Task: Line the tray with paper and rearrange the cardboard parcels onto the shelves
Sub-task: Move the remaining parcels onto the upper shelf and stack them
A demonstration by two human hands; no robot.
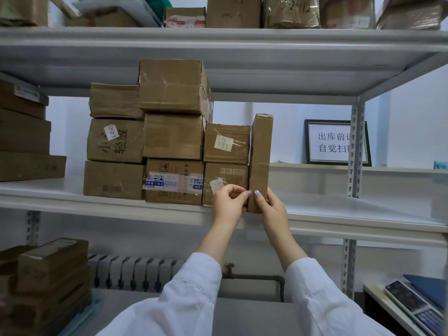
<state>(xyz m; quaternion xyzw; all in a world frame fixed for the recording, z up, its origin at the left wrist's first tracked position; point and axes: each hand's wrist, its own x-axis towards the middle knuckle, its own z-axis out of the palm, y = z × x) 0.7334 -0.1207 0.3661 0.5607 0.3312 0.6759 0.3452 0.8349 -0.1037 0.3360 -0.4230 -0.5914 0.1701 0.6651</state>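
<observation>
Left hand (229, 202): fingers curled, pinching the lower left edge of the tall parcel (260, 154). Right hand (270, 206): thumb on the front face, fingers wrapped round the lower right side, grasping the same parcel. White sleeves (191, 294) on both arms.

Tall parcel: plain brown cardboard, narrow, standing upright on end at the front edge of the middle shelf (351, 214). No readable writing on it.

Touching its left side: a stack of eight parcels (173, 137) on the same shelf, in columns of two, three and three, counted outward from the tall parcel.
- Upper parcel (232, 155) of the nearest column: pale sticker reading "181".
- Lower one (225, 173): printed handling symbols; its sticker is partly behind the left hand, unreadable.
- Bottom parcel of the next column (174, 190): blue-and-white printed tape, text too small to read.
- Middle parcel of the farthest column (116, 146): sticker "K.4545", handwritten "轻放".

Further left: one pile of darker flat boxes (24, 137), count unclear.

Right of the tall parcel, behind the shelf post: one framed sign (332, 141), partly hidden, showing "出库前" and "自觉扫".

Above: more parcels on the top shelf (218, 35); one (291, 13) bears handwriting, roughly "3-2-112".

Below: one radiator (133, 272).
</observation>
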